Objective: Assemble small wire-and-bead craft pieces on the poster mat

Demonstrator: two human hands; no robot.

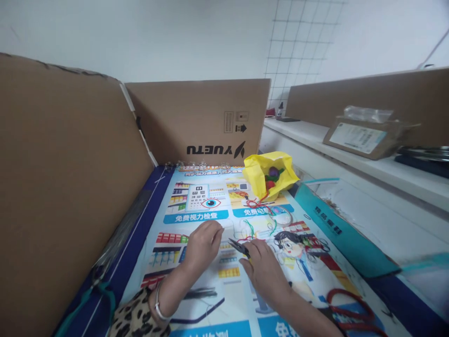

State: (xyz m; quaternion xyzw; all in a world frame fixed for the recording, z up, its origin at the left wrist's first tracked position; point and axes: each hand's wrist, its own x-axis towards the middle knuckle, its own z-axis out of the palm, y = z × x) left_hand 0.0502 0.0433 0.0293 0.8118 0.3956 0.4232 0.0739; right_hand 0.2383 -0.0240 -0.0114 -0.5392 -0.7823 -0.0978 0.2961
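Right hand (pixel 264 266) grips small pliers (pixel 239 246), tips pointing left toward the left hand (pixel 204 242). Left hand rests on the poster (pixel 196 206), fingers curled and pinched; what they pinch cannot be told. Yellow bag (pixel 270 173) and loose wires (pixel 257 205) lie beyond.

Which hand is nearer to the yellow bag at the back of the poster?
The right hand, holding pliers, is nearer: the yellow bag lies almost straight beyond it. The left hand rests further left on the poster.
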